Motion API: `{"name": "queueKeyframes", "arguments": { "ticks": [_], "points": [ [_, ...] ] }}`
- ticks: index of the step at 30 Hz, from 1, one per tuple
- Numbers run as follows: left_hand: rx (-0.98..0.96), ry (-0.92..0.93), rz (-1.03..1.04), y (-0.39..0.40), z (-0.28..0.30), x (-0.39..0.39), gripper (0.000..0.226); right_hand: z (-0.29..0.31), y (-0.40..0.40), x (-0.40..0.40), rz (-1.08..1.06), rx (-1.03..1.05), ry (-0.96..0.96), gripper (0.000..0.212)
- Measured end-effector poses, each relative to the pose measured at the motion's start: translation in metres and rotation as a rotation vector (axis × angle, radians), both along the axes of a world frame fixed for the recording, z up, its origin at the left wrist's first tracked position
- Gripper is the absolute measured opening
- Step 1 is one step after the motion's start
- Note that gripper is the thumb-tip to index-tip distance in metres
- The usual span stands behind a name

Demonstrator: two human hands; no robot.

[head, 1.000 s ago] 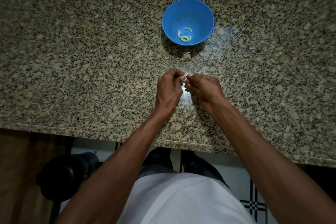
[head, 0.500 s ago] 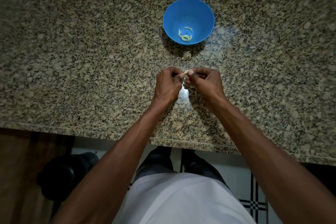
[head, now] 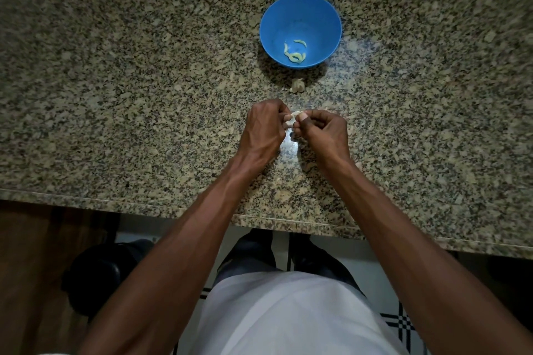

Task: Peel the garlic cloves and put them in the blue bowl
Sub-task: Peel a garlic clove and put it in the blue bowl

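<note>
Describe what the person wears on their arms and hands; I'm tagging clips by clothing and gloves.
Both arms are bare up to the frame's lower edge: no sleeves show. The left hand and right hand wear no gloves, and no rings, watch or bracelet can be seen on the fingers or wrists. The only clothing in view is a white garment over the torso and dark trousers below it.

Home kitchen, speckled granite countertop (head: 115,95), tiled floor (head: 403,323) below

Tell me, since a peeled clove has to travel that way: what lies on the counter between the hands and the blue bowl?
In the head view, one small pale garlic piece lies on the granite counter, just short of the blue bowl; otherwise bare.
</note>
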State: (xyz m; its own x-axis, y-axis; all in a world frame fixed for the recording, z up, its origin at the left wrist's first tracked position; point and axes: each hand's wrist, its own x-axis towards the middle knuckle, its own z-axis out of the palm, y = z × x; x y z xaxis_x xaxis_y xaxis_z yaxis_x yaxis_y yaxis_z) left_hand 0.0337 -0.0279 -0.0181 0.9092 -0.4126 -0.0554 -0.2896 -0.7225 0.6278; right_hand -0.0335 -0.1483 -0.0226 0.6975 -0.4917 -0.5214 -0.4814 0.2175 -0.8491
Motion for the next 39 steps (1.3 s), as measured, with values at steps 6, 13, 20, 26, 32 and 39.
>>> {"name": "queueKeyframes", "arguments": {
  "ticks": [6,13,20,26,32,39],
  "points": [
    [-0.084,0.092,0.013,0.007,-0.001,-0.006,0.017,0.004,-0.011,-0.007,0.101,0.117,-0.027,0.015],
    [-0.320,0.395,0.039,0.021,-0.005,-0.002,0.006,0.010,-0.045,0.000,0.338,0.501,0.005,0.016],
    [-0.376,0.479,0.100,0.021,-0.008,-0.005,0.006,0.002,-0.035,-0.005,0.214,0.584,-0.012,0.012],
    [-0.365,0.452,0.236,0.019,-0.011,-0.010,0.009,-0.003,-0.037,-0.013,0.283,0.066,-0.096,0.015],
    [-0.314,0.354,0.202,0.019,-0.013,-0.015,0.012,-0.004,-0.040,-0.008,0.480,-0.426,-0.038,0.019],
    [-0.226,0.274,0.095,0.020,-0.012,-0.019,0.010,0.002,-0.037,-0.003,0.403,-0.239,-0.146,0.027]
  ]
}}
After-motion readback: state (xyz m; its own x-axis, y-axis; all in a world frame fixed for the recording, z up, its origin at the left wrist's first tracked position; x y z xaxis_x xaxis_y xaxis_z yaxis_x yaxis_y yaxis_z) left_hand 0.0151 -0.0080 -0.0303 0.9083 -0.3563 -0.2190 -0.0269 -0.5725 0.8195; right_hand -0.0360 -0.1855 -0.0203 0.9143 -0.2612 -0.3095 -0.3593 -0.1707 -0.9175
